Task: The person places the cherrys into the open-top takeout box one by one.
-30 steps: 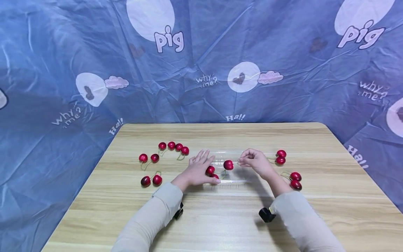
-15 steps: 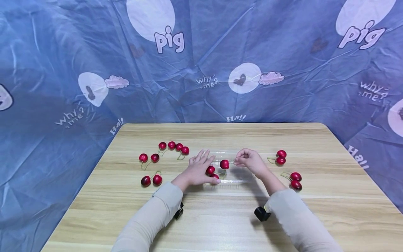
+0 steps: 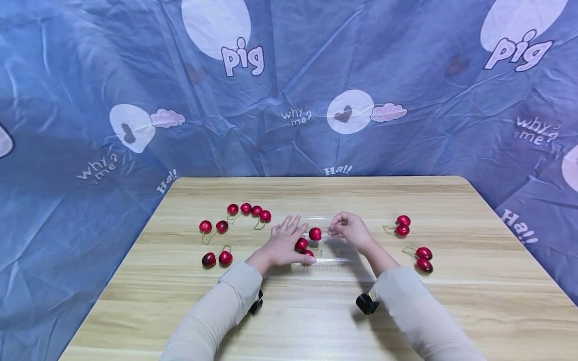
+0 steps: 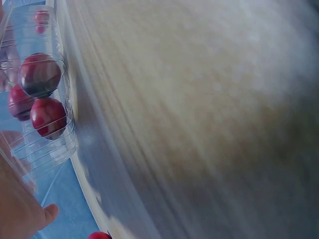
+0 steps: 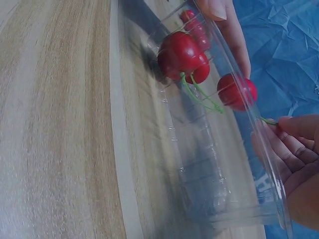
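My right hand [image 3: 352, 233] pinches the green stem [image 5: 269, 121] of a red cherry [image 3: 314, 233] between thumb and fingertips. That cherry is over the clear plastic box [image 3: 336, 260], near its left part. Two cherries [image 5: 179, 54] with green stems lie inside at the box's left end, also seen in the left wrist view as dark red cherries [image 4: 48, 117]. My left hand [image 3: 284, 245] rests on the left end of the box with fingers spread and covers part of it. The box's lower left side is hidden under that hand.
Several cherries [image 3: 222, 226] lie in stemmed pairs on the wooden table [image 3: 307, 321], left of the box. Two more pairs, one farther back [image 3: 403, 230] and one nearer [image 3: 424, 265], lie to the right. A blue printed cloth [image 3: 289, 145] hangs behind the table.
My right hand has moved left over the box, carrying the cherry by its stem closer to the two cherries inside. My left hand has stayed in place.
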Demonstrator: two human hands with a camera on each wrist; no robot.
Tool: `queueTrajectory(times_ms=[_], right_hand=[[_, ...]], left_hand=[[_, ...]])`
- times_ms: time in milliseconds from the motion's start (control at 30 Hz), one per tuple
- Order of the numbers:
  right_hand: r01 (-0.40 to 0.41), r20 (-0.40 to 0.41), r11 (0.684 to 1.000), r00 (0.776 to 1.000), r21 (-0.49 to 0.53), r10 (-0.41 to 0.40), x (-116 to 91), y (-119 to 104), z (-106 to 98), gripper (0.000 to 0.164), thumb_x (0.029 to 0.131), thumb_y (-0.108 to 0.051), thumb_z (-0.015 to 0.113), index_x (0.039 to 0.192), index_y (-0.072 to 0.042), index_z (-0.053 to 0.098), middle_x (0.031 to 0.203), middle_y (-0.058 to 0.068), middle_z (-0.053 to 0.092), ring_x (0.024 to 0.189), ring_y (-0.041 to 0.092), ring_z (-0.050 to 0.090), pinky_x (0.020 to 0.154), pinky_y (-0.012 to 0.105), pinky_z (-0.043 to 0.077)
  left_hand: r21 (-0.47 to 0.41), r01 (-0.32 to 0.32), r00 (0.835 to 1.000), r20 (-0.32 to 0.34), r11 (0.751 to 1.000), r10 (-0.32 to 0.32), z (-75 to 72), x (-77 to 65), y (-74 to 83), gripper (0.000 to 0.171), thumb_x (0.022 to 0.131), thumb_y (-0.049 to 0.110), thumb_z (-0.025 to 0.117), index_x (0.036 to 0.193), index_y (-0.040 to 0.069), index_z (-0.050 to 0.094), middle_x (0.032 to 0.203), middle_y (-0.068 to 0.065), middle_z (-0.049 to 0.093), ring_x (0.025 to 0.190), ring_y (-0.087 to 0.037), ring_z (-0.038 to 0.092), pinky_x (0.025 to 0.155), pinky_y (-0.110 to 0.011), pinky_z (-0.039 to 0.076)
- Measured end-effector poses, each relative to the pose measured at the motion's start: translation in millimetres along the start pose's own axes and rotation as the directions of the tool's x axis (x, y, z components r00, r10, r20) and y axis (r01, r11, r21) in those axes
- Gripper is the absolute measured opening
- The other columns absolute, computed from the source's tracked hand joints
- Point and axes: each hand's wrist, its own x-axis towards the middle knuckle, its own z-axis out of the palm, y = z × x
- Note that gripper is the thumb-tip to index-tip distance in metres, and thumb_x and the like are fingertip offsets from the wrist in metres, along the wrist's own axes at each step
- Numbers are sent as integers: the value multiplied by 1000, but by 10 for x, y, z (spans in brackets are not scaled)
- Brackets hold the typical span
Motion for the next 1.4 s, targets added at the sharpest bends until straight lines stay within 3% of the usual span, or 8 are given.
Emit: queueTrajectory(times_ms=[400,767,1300,1400], right_hand=[[-8,4,999,1000,-32,9,57,52,63,4,78,10,51,80,9,48,74,16,58,67,21,59,71,43,47],[-17,7,999,1000,-41,18,105,114,123,3,79,11,49,80,8,48,78,22,59,74,33,59,70,42,48],[-89,12,996,996,-10,89,172,160,208,7,78,13,49,84,11,47,74,16,58,71,26,60,67,33,50],[-115,21,993,993,11,115,190,168,216,8,78,13,49,86,12,47,76,19,58,73,27,60,67,31,50]], left_hand=[[8,9,1000,-2,1000,-9,10,6,-3,95,68,68,50,139,13,17,143,-12,0,128,-31,-3,96,-54,11],[20,10,1000,-7,1000,-9,19,5,-7,97,66,71,47,139,13,17,143,-12,1,128,-31,-1,96,-55,12],[13,13,1000,-4,1000,-13,12,8,7,98,66,72,45,139,12,18,144,-12,1,129,-29,-4,96,-52,13],[14,17,1000,0,1000,-17,9,8,7,98,66,73,45,139,13,17,144,-11,0,129,-28,-5,97,-51,12]])
